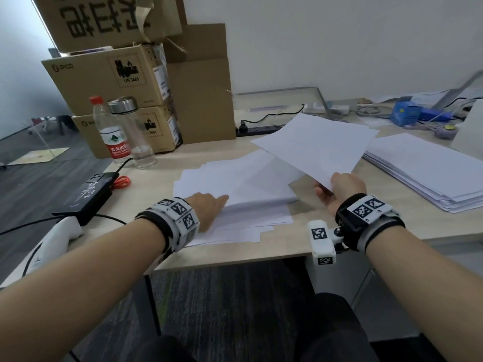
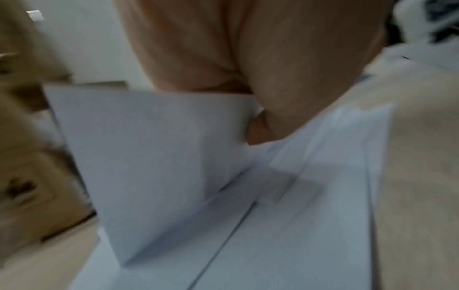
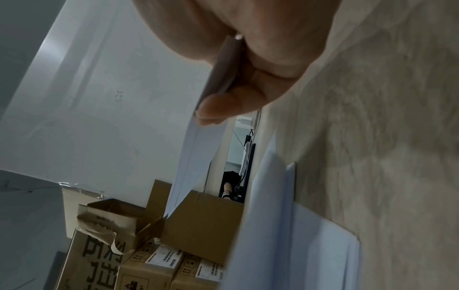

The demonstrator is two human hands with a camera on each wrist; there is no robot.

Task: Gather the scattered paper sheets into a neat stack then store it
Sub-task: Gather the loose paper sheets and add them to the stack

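Note:
A loose, fanned pile of white paper sheets (image 1: 243, 178) lies on the pale wooden table (image 1: 300, 246) in front of me. My left hand (image 1: 209, 207) is at the pile's near left corner, fingers tucked under the top sheets and thumb over them, lifting that part. In the left wrist view the left hand (image 2: 223, 49) grips a raised sheet (image 2: 154, 160). My right hand (image 1: 339, 189) pinches the near edge of a few sheets (image 1: 316, 145) held in the air above the pile's right side. The right wrist view shows the right hand (image 3: 248, 49) with thumb and fingers clamped on those sheets (image 3: 99, 98).
A thicker, tidier stack of paper (image 1: 423, 168) lies at the right. Cardboard boxes (image 1: 112, 79), a water bottle (image 1: 112, 131) and a glass bottle (image 1: 136, 131) stand at the back left. A black adapter (image 1: 88, 197) and a power strip (image 1: 258, 129) lie nearby.

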